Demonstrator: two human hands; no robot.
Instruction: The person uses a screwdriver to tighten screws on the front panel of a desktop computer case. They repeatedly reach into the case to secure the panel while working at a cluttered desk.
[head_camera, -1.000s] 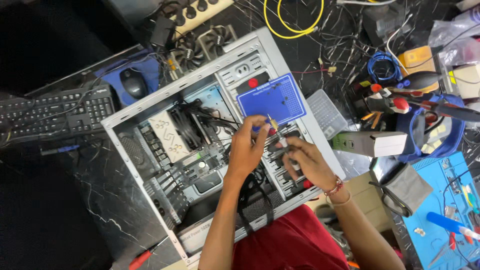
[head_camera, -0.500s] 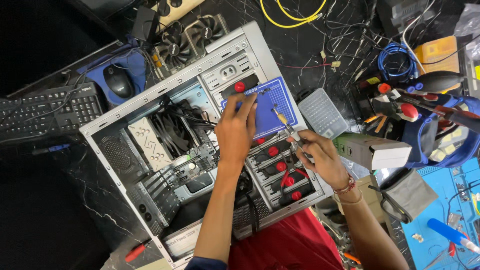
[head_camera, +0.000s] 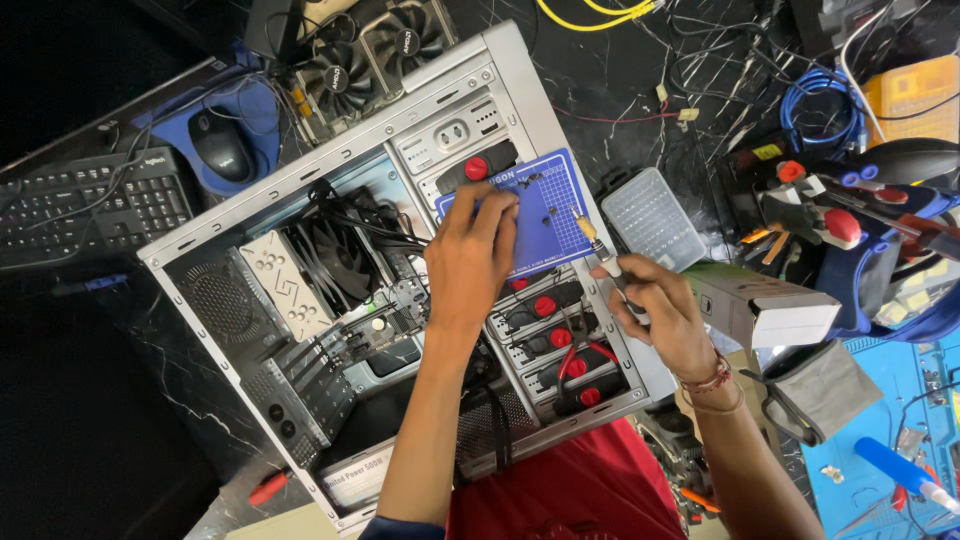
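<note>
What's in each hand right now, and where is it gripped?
The right hand grips a screwdriver by its handle, tip toward the blue mat. The left hand holds nothing; its fingers rest on the mat.

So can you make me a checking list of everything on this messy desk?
Surface: dark marbled table, crowded.
Job's things: open grey computer case lying on its side; blue mat on its drive bays; screwdriver.
Clutter: clear bit box, white box, keyboard, mouse, graphics card.
Grips: left hand fingertips on the mat; right hand holds the screwdriver.
Cables: yellow cable, blue coil.
Surroundings: blue work mat at right.
</note>
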